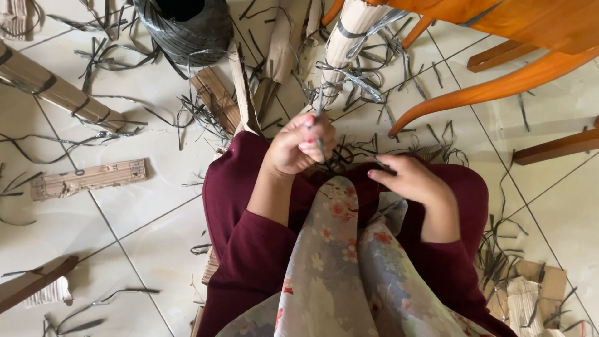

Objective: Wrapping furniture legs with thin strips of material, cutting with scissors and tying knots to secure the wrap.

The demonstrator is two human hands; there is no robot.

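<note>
My left hand is closed around a grey plastic strap that runs up to a pale bundle of corrugated cardboard strips wrapped with several such straps. My right hand rests over my lap in dark red cloth, fingers together and pointing left toward a tangle of strap pieces; whether it pinches anything I cannot tell. A floral scarf hangs down between my arms.
A black spool of strapping stands at the top. Cardboard bundles lie on the white tiled floor: a long one, a short one. Orange wooden chair legs arc at the upper right. Cut strap scraps lie scattered.
</note>
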